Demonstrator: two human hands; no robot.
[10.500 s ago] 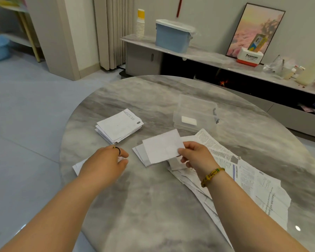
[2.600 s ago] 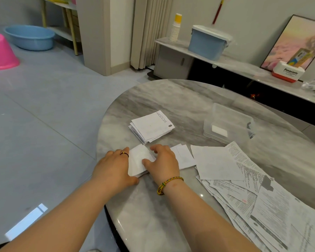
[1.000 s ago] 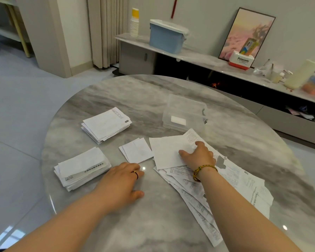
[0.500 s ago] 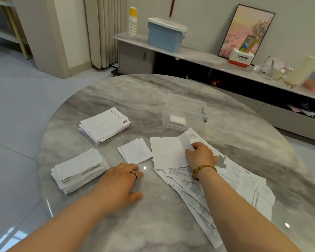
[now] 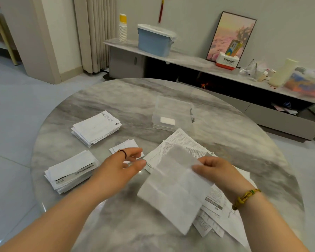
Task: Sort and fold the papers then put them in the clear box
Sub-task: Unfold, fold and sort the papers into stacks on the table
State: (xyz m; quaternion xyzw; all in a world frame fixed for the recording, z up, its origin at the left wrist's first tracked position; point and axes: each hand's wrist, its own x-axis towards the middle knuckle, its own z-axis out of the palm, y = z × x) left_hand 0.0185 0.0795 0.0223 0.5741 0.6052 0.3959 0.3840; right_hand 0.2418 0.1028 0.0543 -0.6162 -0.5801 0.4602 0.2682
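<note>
My right hand (image 5: 215,172) pinches the right edge of a creased white sheet (image 5: 175,190) and holds it lifted over the table. My left hand (image 5: 119,167) hovers open just left of the sheet, fingers spread, touching nothing. Under the sheet lies a loose pile of printed papers (image 5: 215,206). Three folded stacks rest to the left: one far (image 5: 95,128), one near (image 5: 71,171), and a small one (image 5: 129,145) partly behind my left hand. The clear box (image 5: 173,113) stands beyond the pile with one small folded paper inside.
The round marble table (image 5: 135,99) ends close on the left and right. Behind it runs a low shelf with a blue lidded bin (image 5: 155,40), paper cups (image 5: 122,28), a framed picture (image 5: 231,37) and a Panasonic box (image 5: 227,60).
My right hand has lifted the white sheet off the pile and drawn it toward me. My left hand has risen from the table and moved right toward the sheet.
</note>
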